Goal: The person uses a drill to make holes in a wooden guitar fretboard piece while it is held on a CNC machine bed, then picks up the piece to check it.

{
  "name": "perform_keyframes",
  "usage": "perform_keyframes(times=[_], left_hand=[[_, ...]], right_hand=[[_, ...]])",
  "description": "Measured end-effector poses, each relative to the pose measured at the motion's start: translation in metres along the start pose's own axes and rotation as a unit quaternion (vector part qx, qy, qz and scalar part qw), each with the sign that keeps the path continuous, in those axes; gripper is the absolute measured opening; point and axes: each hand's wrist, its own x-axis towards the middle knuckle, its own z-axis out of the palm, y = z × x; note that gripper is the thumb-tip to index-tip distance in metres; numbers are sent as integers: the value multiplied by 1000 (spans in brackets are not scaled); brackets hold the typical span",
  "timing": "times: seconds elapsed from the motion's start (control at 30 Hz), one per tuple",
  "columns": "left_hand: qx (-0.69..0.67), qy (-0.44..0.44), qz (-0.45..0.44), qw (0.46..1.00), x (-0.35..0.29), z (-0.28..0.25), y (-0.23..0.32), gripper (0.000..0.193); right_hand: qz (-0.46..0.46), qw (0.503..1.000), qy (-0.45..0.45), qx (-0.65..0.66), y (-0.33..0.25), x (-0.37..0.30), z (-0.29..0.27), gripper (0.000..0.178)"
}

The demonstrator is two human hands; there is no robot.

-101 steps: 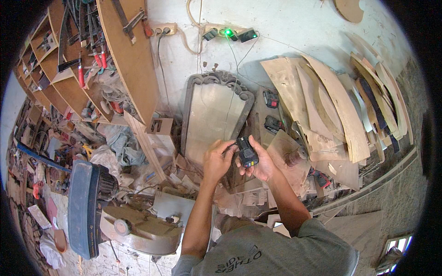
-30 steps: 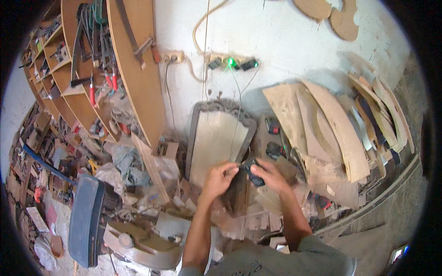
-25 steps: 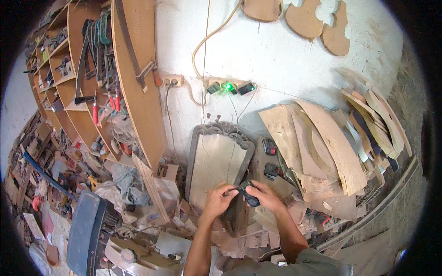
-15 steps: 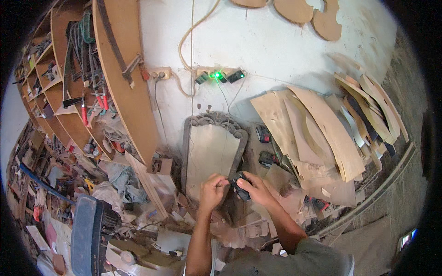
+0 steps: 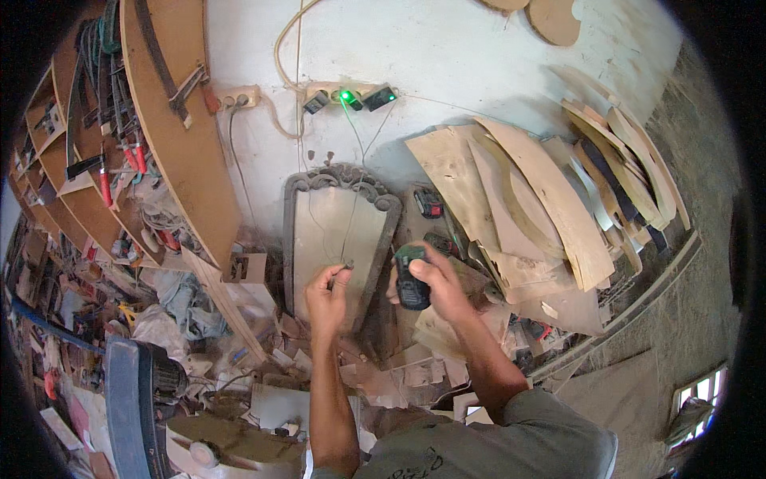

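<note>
A black cordless-tool battery pack (image 5: 412,281) is wrapped in the fingers of my right hand (image 5: 439,279), its long side roughly upright. My left hand (image 5: 325,297) is closed in a pinch on the small end of a thin charging cable (image 5: 351,219), which runs down from the wall adapters. A gap separates the two hands. Behind them a carved dark frame with a pale panel (image 5: 323,231) leans against the wall. Above, black power adapters (image 5: 351,99) sit in a socket strip, one glowing green.
Another battery pack (image 5: 428,203) with a red mark lies right of the frame. Bent wooden sheets (image 5: 550,215) lean along the right wall. Shelving with clamps (image 5: 104,172) stands at left, above heaped scraps. A blue-grey machine (image 5: 132,399) occupies the lower left.
My hands have drawn apart: the left has come away from the battery pack with the cable end, and the right has turned the pack. The view has shifted rightward.
</note>
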Motion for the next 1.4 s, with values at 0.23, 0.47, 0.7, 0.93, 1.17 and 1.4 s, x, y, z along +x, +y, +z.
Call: perform_keyframes(times=[0.23, 0.47, 0.7, 0.93, 1.17, 1.4], left_hand=[[-41, -37, -95, 994, -31, 18, -39, 20], [-30, -15, -110, 993, -43, 30, -87, 19], [-110, 10, -129, 985, -51, 35, -99, 14], [-64, 4, -162, 985, -59, 25, -105, 14], [-71, 4, -167, 983, -66, 40, -96, 16], [-80, 71, -190, 976, -71, 19, -119, 20]], right_hand=[[224, 963, 123, 89, 63, 36, -37, 40], [124, 976, 176, 20, 78, 153, -72, 30], [275, 959, 66, -14, 143, 189, -93, 29], [468, 862, -184, -62, 199, 187, -99, 11], [501, 831, -228, -81, 210, 187, -95, 22], [490, 830, -223, -145, 198, 176, -46, 16]])
